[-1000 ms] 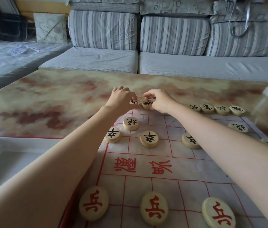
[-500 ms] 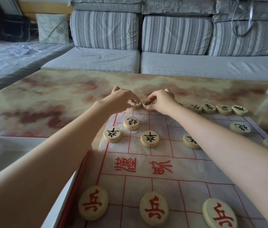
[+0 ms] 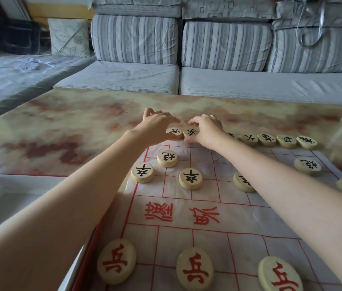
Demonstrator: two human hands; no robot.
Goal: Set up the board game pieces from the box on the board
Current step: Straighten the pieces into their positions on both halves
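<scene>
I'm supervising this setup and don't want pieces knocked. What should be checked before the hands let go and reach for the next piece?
1. Left hand pinches its far-row piece: ok.
2. Right hand pinches the neighbouring piece: ok.
3. Both pieces lie flat on the far line of the board: cannot tell, fingers cover their far edges.
4. Corner point filled: cannot tell, the left hand hides it.
5. Clear path to pull back: not ok. The right forearm overlaps one black-marked piece, and the left forearm passes close beside another black-marked piece.
</scene>
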